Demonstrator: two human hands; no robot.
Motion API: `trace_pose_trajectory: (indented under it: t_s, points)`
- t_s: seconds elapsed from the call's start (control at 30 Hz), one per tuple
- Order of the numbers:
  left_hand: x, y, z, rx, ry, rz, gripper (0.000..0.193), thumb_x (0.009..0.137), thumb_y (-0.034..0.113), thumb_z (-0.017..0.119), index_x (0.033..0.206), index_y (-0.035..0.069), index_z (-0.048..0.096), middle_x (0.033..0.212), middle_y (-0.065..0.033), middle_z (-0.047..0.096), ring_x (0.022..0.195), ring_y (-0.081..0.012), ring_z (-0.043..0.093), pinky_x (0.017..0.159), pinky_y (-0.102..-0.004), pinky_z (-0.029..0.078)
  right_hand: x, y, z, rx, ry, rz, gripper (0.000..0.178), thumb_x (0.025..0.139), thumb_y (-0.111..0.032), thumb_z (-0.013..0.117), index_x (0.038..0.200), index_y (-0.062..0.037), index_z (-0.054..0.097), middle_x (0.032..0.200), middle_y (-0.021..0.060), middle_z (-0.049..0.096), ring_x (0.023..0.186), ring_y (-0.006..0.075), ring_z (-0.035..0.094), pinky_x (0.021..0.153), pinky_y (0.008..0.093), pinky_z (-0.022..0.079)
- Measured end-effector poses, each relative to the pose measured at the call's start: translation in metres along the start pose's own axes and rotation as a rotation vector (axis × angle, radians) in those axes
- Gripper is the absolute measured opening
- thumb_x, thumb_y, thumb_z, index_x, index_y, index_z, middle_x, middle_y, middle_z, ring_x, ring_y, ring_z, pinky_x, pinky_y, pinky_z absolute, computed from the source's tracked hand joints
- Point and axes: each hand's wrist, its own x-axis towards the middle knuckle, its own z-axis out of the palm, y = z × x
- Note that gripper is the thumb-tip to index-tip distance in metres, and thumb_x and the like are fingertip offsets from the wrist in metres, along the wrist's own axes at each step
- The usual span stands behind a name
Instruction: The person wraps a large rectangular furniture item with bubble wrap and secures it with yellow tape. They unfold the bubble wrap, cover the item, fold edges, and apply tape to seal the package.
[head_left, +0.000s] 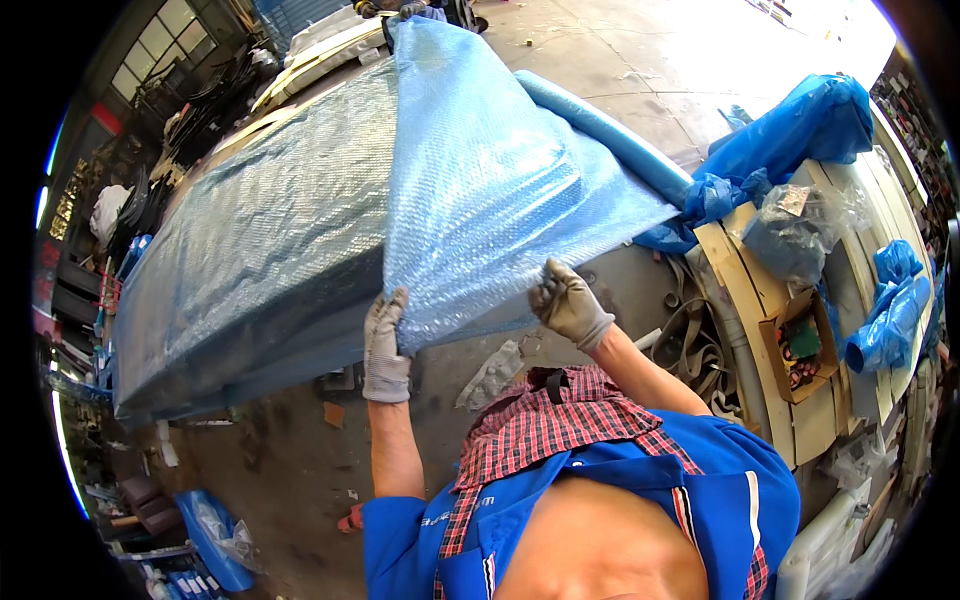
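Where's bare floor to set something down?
Mostly bare: the far floor beyond the blue bubble wrap, and the patch between the wrapped block and the lower-left blue bundle. Crowded: the right side, with straps and an open carton.

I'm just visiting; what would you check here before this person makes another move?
- Left fingers gripping the blue bubble wrap: ok, closed at its near edge.
- Right fingers gripping it too: cannot tell; they curl at the edge.
- Gloves on both hands: ok.
- Sheet lying flat: not ok; this part is lifted.
- Underside of the long covered load: cannot tell, hidden.
- Floor free of scraps: not ok; clear plastic lies nearby.
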Motion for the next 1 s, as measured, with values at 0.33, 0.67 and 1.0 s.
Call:
trace_pose_trajectory:
  t_s: [0.33, 0.67, 1.0]
  points:
    - [0.005, -0.08, -0.054, -0.043, 0.125, -0.212, 0.017, 0.085, 0.014, 0.067, 0.099, 0.005, 0.066, 0.09, -0.0047, 0.067, 0.078, -0.0157, 0.065, 0.066, -0.0299, 0.056, -0.025, 0.01, -0.11, -0.145, 0.295, 0.109, 0.006, 0.093, -0.014, 0.055, 0.09, -0.0107, 0.052, 0.072, 0.0026, 0.053, 0.055, 0.0127, 0.049, 0.047, 0.0228, 0.044]
    - [-0.013, -0.098, -0.05, 0.014, 0.09, 0.106, 0.014, 0.081, 0.009, 0.069, 0.094, 0.006, 0.065, 0.087, -0.0014, 0.066, 0.083, -0.0091, 0.061, 0.075, -0.0219, 0.047, 0.03, -0.03, 0.076, -1.454, -0.007, -1.122, 0.031, 0.091, -0.014, 0.057, 0.119, -0.0022, 0.054, 0.113, 0.0113, 0.056, 0.105, 0.0214, 0.055, 0.092, 0.0322, 0.044]
    - [-0.034, -0.106, -0.044, 0.985, -0.166, 0.654, 0.057, 0.064, -0.004, 0.065, 0.12, 0.005, 0.06, 0.12, -0.0172, 0.057, 0.115, -0.0316, 0.052, 0.101, -0.0335, 0.039, 0.223, -0.091, 0.036, -2.717, 0.158, -0.889, 0.054, 0.09, -0.048, 0.041, 0.125, -0.0093, 0.055, 0.138, 0.0146, 0.045, 0.13, 0.0318, 0.037, 0.107, 0.0437, 0.027]
